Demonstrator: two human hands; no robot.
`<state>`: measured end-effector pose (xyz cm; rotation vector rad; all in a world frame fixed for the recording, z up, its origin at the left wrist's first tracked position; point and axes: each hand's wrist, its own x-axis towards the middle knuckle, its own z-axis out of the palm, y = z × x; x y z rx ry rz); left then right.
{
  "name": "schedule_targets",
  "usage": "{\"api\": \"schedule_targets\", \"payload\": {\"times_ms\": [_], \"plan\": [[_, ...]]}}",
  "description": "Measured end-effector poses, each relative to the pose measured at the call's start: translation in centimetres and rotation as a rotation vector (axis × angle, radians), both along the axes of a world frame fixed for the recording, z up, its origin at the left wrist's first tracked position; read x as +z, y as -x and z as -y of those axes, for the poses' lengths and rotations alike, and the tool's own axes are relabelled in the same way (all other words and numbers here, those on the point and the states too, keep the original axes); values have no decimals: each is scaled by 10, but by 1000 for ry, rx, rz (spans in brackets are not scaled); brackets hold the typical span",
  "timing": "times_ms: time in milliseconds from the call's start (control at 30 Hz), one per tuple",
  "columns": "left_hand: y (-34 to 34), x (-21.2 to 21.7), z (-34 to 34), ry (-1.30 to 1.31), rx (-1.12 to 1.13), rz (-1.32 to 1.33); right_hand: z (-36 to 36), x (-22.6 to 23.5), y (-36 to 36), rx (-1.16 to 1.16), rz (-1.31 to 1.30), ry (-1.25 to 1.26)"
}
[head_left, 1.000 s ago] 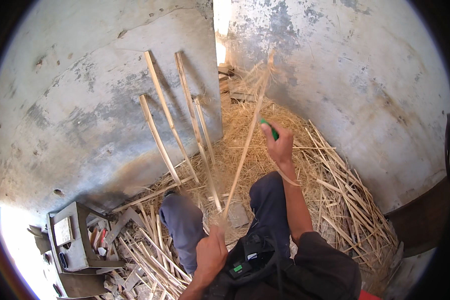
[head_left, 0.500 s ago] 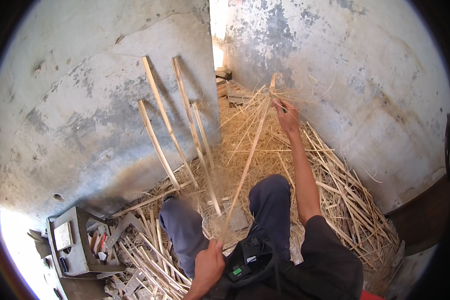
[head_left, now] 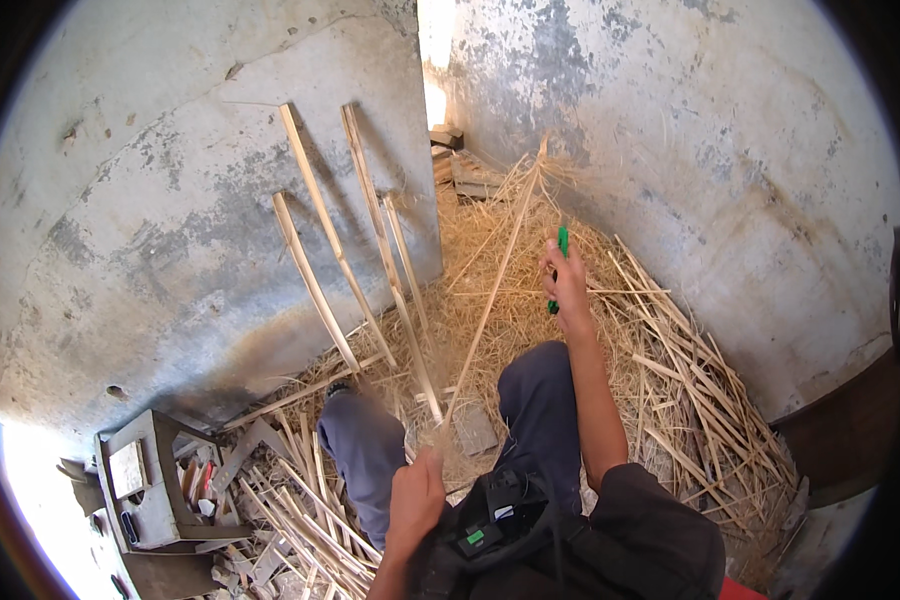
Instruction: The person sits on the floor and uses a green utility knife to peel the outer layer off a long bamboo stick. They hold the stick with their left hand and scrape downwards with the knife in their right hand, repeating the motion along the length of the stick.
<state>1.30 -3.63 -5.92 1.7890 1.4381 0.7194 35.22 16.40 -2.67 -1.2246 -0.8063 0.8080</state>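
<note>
My left hand (head_left: 416,497) is closed around the near end of a long, thin bamboo strip (head_left: 493,290), close to my knees. The strip slants up and away to the right, and fine curled shavings (head_left: 550,172) hang off its far end by the wall. To the right of the strip, my right hand (head_left: 570,288) grips a small green-and-black hand tool (head_left: 563,240). Fingers cover much of the tool, so its exact kind does not show. The tool is apart from the strip.
Several split bamboo lengths (head_left: 315,180) lean on the left wall. Straw-coloured shavings (head_left: 480,250) heap the floor, with loose strips (head_left: 705,410) at the right and more strips (head_left: 300,520) at the lower left. A grey wooden box (head_left: 160,510) stands at far left.
My right hand has come back toward me, off the far end of the strip, and the green tool shows more. My left hand has shifted slightly up and still holds the strip.
</note>
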Motion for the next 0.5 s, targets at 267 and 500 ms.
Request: {"api": "schedule_targets", "payload": {"times_ms": [267, 500], "plan": [[12, -7, -29, 653, -70, 666, 50, -2, 64, 327, -121, -17], [9, 10, -28, 694, -178, 751, 59, 0, 83, 288, -82, -99]]}}
